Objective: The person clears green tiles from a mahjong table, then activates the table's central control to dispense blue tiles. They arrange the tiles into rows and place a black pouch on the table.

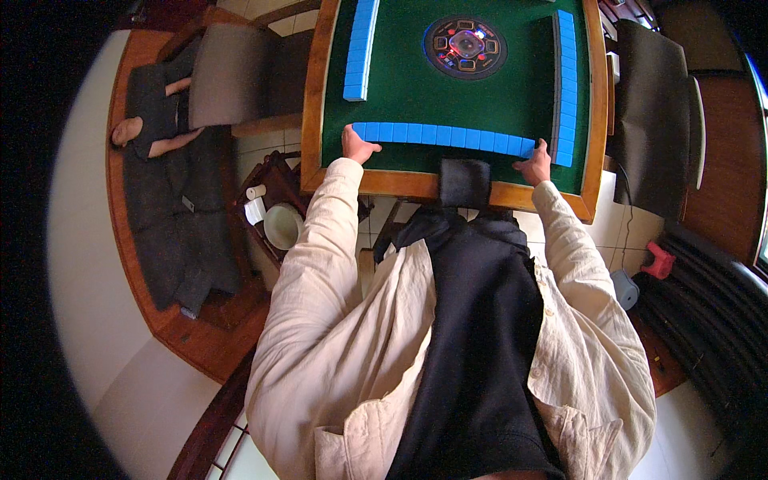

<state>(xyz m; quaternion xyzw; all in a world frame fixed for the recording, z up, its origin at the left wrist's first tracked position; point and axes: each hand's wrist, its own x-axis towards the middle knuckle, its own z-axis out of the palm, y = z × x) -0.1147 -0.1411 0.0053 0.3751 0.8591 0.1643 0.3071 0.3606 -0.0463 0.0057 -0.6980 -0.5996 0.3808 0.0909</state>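
A long row of blue-backed mahjong tiles (pixel 445 134) lies across the near side of the green felt of a mahjong table (pixel 408 78), bowed slightly. My left hand (pixel 358 147) is at its left end, with the fingers around the end tile and the thumb along the near side. At the right end, my right hand (pixel 534 164) grips in the same way, close to the right-hand row of tiles (pixel 565 90). Another blue row (pixel 361 51) runs along the left side. The tile faces are hidden.
A round centre console (pixel 466 45) with lit parts is set in the felt. A black flat piece (pixel 465 180) hangs over the near wooden rim (pixel 396 181). Chairs (pixel 225 78) stand at both sides. A person (pixel 159 123) is on a dark sofa; a side cart holds a pale bin (pixel 283 226).
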